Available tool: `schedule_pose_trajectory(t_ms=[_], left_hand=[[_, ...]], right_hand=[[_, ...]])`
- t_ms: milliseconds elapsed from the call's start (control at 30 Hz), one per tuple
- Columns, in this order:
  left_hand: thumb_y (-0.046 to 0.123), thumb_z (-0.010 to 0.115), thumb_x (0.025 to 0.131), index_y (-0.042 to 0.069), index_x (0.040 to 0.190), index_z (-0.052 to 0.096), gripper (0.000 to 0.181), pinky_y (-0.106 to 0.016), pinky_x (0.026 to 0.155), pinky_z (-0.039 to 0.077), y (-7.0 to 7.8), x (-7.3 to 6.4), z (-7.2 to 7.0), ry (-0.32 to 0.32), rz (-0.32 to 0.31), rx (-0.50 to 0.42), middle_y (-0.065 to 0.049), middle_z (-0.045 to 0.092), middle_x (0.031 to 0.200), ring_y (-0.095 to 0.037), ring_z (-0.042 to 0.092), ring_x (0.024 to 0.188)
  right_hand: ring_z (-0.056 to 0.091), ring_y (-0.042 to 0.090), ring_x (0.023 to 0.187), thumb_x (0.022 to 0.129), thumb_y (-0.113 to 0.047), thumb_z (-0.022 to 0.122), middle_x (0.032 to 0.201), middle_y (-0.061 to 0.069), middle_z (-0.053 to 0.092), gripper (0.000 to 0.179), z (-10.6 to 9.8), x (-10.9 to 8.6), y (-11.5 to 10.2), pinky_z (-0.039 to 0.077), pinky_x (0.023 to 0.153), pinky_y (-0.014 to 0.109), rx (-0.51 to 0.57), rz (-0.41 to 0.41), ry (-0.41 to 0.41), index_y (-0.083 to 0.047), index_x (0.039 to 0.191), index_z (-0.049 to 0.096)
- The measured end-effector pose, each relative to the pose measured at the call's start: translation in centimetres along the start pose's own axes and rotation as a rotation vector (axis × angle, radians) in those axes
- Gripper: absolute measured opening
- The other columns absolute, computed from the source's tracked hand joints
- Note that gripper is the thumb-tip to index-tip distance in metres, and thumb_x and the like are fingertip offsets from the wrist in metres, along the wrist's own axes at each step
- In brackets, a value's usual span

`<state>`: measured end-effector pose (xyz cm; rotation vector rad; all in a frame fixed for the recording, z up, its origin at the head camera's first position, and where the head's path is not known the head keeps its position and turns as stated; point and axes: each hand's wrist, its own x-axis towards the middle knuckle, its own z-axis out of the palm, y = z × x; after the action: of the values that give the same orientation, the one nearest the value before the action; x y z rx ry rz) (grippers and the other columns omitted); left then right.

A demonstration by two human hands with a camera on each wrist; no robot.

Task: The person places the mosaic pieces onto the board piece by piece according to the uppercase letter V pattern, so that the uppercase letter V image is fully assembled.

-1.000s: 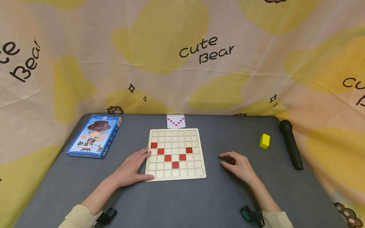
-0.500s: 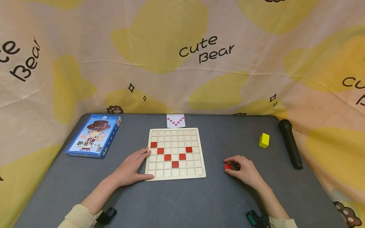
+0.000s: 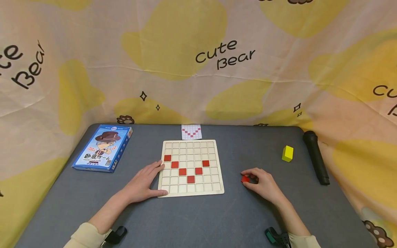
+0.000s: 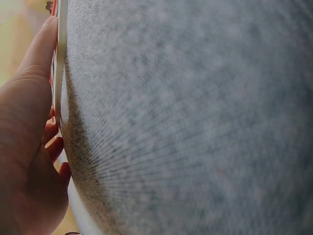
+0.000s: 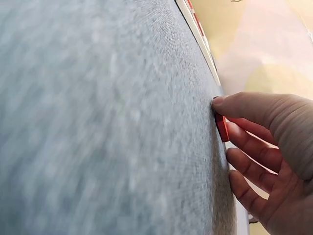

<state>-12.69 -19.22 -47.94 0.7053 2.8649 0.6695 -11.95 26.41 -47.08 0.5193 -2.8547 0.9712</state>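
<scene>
My left hand rests with fingers spread along the left edge of a pale gridded board, thumb at its near left corner. Red square tiles fill several cells of the board in a V shape, its right arm shorter than its left. To the right of the board, my right hand pinches a loose red tile between thumb and fingers, low over the table. In the right wrist view that same tile shows tilted beneath the thumb, the other fingers loosely bent.
A small card printed with a V of pink squares lies behind the board. At the left stands a blue game box. On the right are a yellow block and a black microphone near the edge of the grey table.
My right hand drew a little right, and the red tile, mostly hidden under it at first, came into view; the hand then shifted slightly left. My left hand and the board stayed put.
</scene>
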Motion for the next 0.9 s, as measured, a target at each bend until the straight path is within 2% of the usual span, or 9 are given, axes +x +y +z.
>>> schedule_pose_trajectory(t_ms=[333,567,900], left_hand=[[0.076,0.060,0.076,0.009,0.151,0.036,0.104,-0.060,0.108,0.027,0.0,0.0,0.0,-0.009,-0.003,0.006,-0.010,0.028,0.158,-0.036,0.028,0.142],[0.077,0.059,0.076,0.009,0.151,0.037,0.103,-0.060,0.108,0.027,-0.1,0.0,0.1,-0.006,0.003,0.016,-0.010,0.028,0.158,-0.036,0.028,0.142],[0.076,0.060,0.076,0.009,0.151,0.036,0.103,-0.060,0.108,0.026,-0.1,0.0,0.1,-0.011,-0.004,0.015,-0.010,0.028,0.158,-0.036,0.028,0.142]], right_hand=[[0.058,0.014,0.085,0.079,-0.015,0.082,0.099,-0.006,0.067,0.032,1.1,2.2,-0.7,0.048,0.072,0.029,0.071,0.023,0.013,-0.016,0.109,0.073],[0.059,0.016,0.085,0.079,-0.013,0.082,0.097,-0.004,0.067,0.031,2.1,4.1,-1.5,0.049,0.072,0.031,0.135,0.006,0.012,-0.014,0.109,0.073],[0.058,0.015,0.086,0.081,-0.015,0.080,0.099,-0.003,0.067,0.030,3.4,6.1,-2.5,0.049,0.074,0.033,0.143,0.013,-0.011,-0.013,0.110,0.073]])
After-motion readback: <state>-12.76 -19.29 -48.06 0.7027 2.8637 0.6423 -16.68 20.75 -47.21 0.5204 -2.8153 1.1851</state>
